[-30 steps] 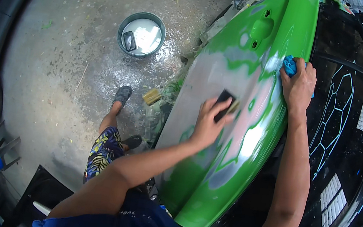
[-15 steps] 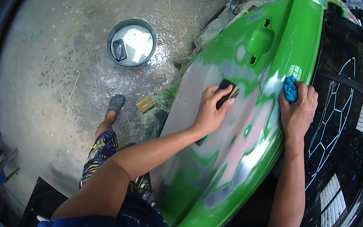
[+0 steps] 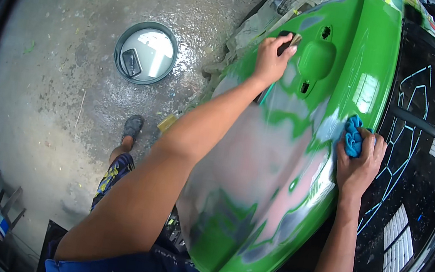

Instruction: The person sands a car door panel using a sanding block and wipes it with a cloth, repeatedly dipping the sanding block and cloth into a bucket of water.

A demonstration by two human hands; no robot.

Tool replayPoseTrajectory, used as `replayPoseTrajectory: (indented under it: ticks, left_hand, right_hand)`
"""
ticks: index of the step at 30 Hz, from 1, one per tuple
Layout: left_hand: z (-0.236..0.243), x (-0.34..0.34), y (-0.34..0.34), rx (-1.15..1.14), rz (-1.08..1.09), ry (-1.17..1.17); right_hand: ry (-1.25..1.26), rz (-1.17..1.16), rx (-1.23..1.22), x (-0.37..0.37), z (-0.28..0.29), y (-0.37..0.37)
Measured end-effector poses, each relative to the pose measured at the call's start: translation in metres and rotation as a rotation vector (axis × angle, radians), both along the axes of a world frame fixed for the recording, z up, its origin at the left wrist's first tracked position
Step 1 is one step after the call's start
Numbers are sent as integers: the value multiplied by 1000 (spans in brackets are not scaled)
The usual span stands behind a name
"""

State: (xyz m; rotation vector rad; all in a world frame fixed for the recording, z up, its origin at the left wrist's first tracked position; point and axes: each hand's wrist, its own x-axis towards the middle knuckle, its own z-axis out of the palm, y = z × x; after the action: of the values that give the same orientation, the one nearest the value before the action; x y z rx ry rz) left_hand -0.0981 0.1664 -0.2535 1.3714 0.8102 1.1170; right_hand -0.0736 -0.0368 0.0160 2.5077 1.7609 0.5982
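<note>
A green car door [image 3: 373, 52] stretches before me, its middle worn to pale grey and pinkish patches with ragged green edges. My left hand [image 3: 272, 65] is wrapped round a long dark sanding block [image 3: 284, 46], pressed to the panel left of the handle recess [image 3: 317, 61]. Part of the block is hidden under the hand and wrist. Near the window edge, my right hand [image 3: 358, 167] grips a crumpled blue cloth [image 3: 353, 138] against the door's glossy upper side. The surface looks wet around it.
On the wet concrete floor at left stands a round tub [image 3: 118, 56] of water with a dark rectangular object [image 3: 131, 62] in it. A yellowish block [image 3: 166, 123] lies by the door. Masking sheets [image 3: 247, 33] cover the far side. Dark car glass [image 3: 395, 191] is at right.
My left hand has slid the sanding block away from me along the door, up beside the handle recess. The right hand still holds the cloth near the same spot. The view has shifted slightly.
</note>
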Motion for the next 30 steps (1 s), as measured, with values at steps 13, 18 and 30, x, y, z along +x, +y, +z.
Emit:
replayPoseTrajectory:
  ticks: [13, 18, 30]
  left_hand:
    - [-7, -18, -48, 6, -58, -156]
    - [9, -117, -195, -168, -260, -43]
    - [37, -214, -304, -217, -277, 5]
  right_hand:
    - [6, -31, -10, 0, 4, -10]
    - [-43, -71, -54, 7, 7, -22]
    - [-70, -62, -34, 9, 3, -24]
